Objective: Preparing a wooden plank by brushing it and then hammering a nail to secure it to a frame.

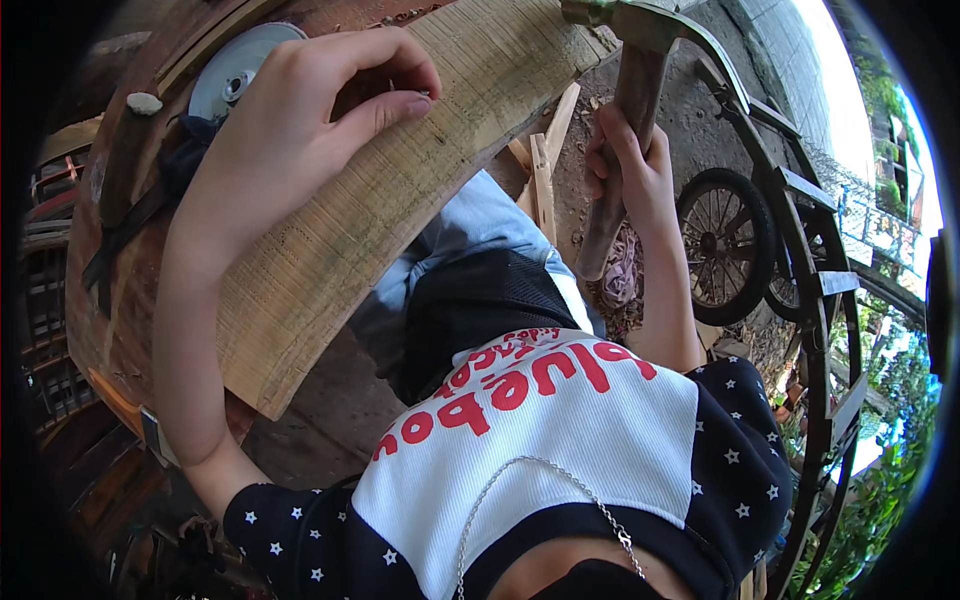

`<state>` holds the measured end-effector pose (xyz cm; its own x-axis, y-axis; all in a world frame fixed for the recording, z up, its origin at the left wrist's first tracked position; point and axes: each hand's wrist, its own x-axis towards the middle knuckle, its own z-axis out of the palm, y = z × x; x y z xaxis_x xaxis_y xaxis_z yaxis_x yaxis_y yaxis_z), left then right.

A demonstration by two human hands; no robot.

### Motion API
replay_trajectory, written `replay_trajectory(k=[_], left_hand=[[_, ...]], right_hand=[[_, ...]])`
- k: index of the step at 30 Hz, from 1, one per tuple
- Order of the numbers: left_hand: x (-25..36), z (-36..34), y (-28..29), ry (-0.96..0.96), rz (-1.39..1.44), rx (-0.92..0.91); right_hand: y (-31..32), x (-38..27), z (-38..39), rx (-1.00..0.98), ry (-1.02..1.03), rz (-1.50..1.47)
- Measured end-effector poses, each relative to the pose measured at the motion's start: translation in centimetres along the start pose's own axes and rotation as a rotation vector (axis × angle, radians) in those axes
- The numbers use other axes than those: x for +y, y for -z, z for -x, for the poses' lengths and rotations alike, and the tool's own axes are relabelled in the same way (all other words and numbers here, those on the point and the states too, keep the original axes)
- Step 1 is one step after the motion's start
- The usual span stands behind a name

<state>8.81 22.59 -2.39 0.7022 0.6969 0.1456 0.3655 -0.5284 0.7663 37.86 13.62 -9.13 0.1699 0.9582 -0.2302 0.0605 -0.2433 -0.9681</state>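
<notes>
Over a wide, rough-sawn wooden board [420,170], my left hand [330,105] pinches a small thin nail [424,93] between thumb and forefinger; much of the nail is hidden by the fingers. My right hand [628,165] grips the wooden handle of a claw hammer [640,85], held upright in the picture beside the board, with its metal head at the top near the board's far end. My lap, in pale blue trousers, shows below the board.
A grey disc [222,70] and dark cloth [176,158] lie on the bench at left. Wood offcuts [541,178], shavings and a pinkish bundle [622,275] are on the ground. A spoked wheel [720,245] and a ladder-like frame [812,188] stand at right.
</notes>
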Motion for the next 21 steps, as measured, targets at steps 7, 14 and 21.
replay_trajectory(k=[7,14,21], left_hand=[[-0.7,0.4,-0.5,0.016,-0.025,0.042],[-1.0,0.2,-0.7,-0.042,-0.062,0.035],[-1.3,0.3,-0.6,-0.146,-0.12,0.045]], right_hand=[[0.1,0.0,-0.1,-0.013,0.049,0.023],[0.5,0.5,-0.5,-0.054,0.04,0.021],[0.5,0.0,-0.1,-0.023,0.115,0.075]])
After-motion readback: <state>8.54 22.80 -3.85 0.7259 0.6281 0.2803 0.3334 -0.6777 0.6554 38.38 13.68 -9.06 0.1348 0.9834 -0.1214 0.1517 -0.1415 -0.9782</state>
